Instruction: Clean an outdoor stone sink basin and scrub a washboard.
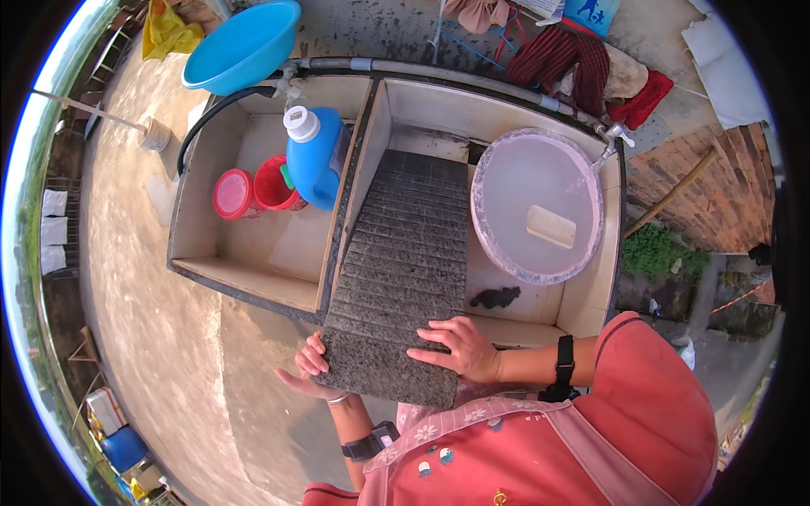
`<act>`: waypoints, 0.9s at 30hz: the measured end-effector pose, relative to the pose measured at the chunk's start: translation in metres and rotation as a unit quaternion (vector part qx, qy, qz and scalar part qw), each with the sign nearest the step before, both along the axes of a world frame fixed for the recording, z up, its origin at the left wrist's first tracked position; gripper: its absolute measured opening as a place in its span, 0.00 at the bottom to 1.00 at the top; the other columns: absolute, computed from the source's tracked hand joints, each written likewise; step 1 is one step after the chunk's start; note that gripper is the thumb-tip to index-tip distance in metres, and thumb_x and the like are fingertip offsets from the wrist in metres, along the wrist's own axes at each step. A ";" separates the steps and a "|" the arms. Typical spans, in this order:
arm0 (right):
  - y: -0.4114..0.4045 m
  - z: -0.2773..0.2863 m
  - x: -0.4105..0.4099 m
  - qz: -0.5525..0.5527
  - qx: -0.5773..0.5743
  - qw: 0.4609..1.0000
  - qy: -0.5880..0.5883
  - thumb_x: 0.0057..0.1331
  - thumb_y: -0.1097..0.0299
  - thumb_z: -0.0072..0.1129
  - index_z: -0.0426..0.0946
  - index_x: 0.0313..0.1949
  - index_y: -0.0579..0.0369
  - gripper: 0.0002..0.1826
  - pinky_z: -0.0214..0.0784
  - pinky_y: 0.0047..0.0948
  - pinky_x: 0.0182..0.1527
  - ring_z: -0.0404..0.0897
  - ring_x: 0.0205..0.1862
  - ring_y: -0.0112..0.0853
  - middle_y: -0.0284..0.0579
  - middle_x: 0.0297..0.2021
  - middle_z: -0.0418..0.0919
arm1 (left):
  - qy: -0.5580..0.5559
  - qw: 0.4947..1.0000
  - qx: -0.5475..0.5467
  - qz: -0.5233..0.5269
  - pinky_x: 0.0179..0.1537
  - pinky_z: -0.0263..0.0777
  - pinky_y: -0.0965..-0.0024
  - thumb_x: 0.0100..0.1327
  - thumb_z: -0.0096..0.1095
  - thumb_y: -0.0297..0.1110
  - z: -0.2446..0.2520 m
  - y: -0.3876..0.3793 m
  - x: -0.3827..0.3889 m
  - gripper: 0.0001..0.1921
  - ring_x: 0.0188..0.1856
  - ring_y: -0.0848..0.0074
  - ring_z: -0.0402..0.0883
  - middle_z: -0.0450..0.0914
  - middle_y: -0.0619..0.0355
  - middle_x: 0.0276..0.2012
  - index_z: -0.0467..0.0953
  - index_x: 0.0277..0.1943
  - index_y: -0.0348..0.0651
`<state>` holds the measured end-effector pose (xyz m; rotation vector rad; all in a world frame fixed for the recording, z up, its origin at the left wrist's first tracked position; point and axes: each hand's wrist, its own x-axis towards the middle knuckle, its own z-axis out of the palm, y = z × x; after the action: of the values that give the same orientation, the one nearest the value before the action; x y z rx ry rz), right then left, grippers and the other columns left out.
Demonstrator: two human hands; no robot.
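Note:
A dark speckled stone washboard (405, 253) with ridges slants down from the middle of an outdoor tiled sink towards my body. My left hand (314, 370) touches its lower left edge, fingertips on the rim and thumb apart. My right hand (462, 348) lies on its lower right part, fingers spread over the stone. To the right of the board stands a pink-rimmed basin (481, 234) of cloudy water, with a pale block (551, 226) in it. A small dark wet thing (495, 297), perhaps a rag or brush, lies on the sink floor below the basin.
The left compartment holds a blue detergent bottle (319, 158), a red tub (272, 183) and a lidded red tub (233, 194). A blue basin (243, 47) rests at the back left corner. A tap (614, 140) is at the right, near dark red cloth (563, 63). A black hose (209, 114) curves over the left wall.

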<state>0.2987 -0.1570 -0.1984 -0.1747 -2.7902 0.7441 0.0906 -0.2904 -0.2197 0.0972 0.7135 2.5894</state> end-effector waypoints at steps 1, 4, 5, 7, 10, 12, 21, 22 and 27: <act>-0.002 -0.001 0.000 0.001 0.001 1.000 -0.005 0.57 0.69 0.44 0.65 0.59 0.33 0.28 0.58 0.35 0.51 0.65 0.54 0.32 0.37 0.52 0.65 | -0.005 1.000 -0.004 0.002 0.54 0.56 0.63 0.65 0.26 0.62 -0.002 -0.003 0.001 0.34 0.31 0.70 0.66 0.65 0.61 0.11 0.63 0.11 0.49; -0.010 -0.011 -0.005 0.003 0.025 1.000 -0.006 0.56 0.69 0.45 0.66 0.58 0.34 0.28 0.58 0.35 0.51 0.65 0.54 0.32 0.38 0.52 0.65 | -0.004 1.000 0.007 0.004 0.54 0.56 0.63 0.65 0.27 0.62 -0.018 -0.012 -0.002 0.33 0.31 0.70 0.66 0.65 0.62 0.11 0.63 0.11 0.49; -0.013 -0.014 -0.005 0.000 0.045 0.999 -0.006 0.56 0.69 0.45 0.68 0.57 0.34 0.27 0.59 0.35 0.50 0.66 0.53 0.32 0.39 0.51 0.65 | -0.006 1.000 0.006 0.004 0.54 0.56 0.63 0.65 0.27 0.62 -0.020 -0.013 -0.001 0.33 0.31 0.70 0.66 0.65 0.62 0.11 0.63 0.11 0.49; -0.014 -0.017 -0.004 0.008 0.048 0.999 -0.021 0.57 0.70 0.44 0.65 0.59 0.34 0.28 0.58 0.34 0.51 0.64 0.55 0.32 0.39 0.52 0.64 | -0.019 1.000 -0.009 0.017 0.50 0.56 0.68 0.65 0.32 0.61 -0.024 -0.012 0.000 0.32 0.32 0.73 0.67 0.64 0.66 0.11 0.64 0.11 0.52; -0.015 -0.026 -0.003 0.030 0.053 0.997 -0.044 0.56 0.68 0.47 0.62 0.61 0.35 0.30 0.57 0.35 0.52 0.62 0.57 0.34 0.41 0.53 0.62 | -0.007 1.000 0.014 -0.002 0.53 0.56 0.68 0.65 0.33 0.61 -0.039 -0.021 0.000 0.31 0.33 0.73 0.69 0.64 0.67 0.11 0.64 0.11 0.52; -0.011 -0.021 -0.004 0.047 0.050 0.996 -0.056 0.54 0.66 0.52 0.62 0.61 0.35 0.32 0.56 0.36 0.53 0.61 0.57 0.35 0.41 0.54 0.62 | -0.020 1.000 0.019 0.012 0.54 0.56 0.67 0.65 0.34 0.61 -0.039 -0.020 0.003 0.31 0.34 0.73 0.69 0.65 0.67 0.10 0.64 0.11 0.52; 0.123 -0.057 0.003 -0.341 -0.185 0.920 0.052 0.59 0.61 0.57 0.69 0.51 0.54 0.22 0.62 0.33 0.52 0.69 0.50 0.42 0.49 0.46 0.70 | -0.061 0.995 -0.073 -0.023 0.58 0.58 0.61 0.66 0.36 0.59 -0.032 -0.041 -0.007 0.31 0.36 0.71 0.73 0.71 0.62 0.17 0.69 0.16 0.46; 0.140 -0.081 0.012 -0.391 -0.256 0.884 0.018 0.59 0.61 0.57 0.70 0.50 0.55 0.21 0.62 0.33 0.52 0.70 0.50 0.41 0.49 0.44 0.72 | -0.051 0.988 -0.122 -0.077 0.58 0.58 0.62 0.67 0.36 0.57 -0.032 -0.054 -0.015 0.29 0.37 0.71 0.72 0.74 0.60 0.21 0.70 0.18 0.45; 0.191 -0.161 0.056 -0.530 -0.422 0.730 -0.089 0.61 0.61 0.53 0.71 0.48 0.60 0.19 0.62 0.31 0.51 0.72 0.49 0.37 0.47 0.45 0.74 | 0.155 0.851 -0.500 -0.048 0.52 0.64 0.67 0.69 0.38 0.44 0.033 -0.031 -0.046 0.22 0.40 0.68 0.75 0.77 0.54 0.31 0.75 0.30 0.38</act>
<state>0.3552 0.0337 -0.3595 -1.8340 -1.6713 1.5228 0.0450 -0.3218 -0.1869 0.2107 2.0045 1.8112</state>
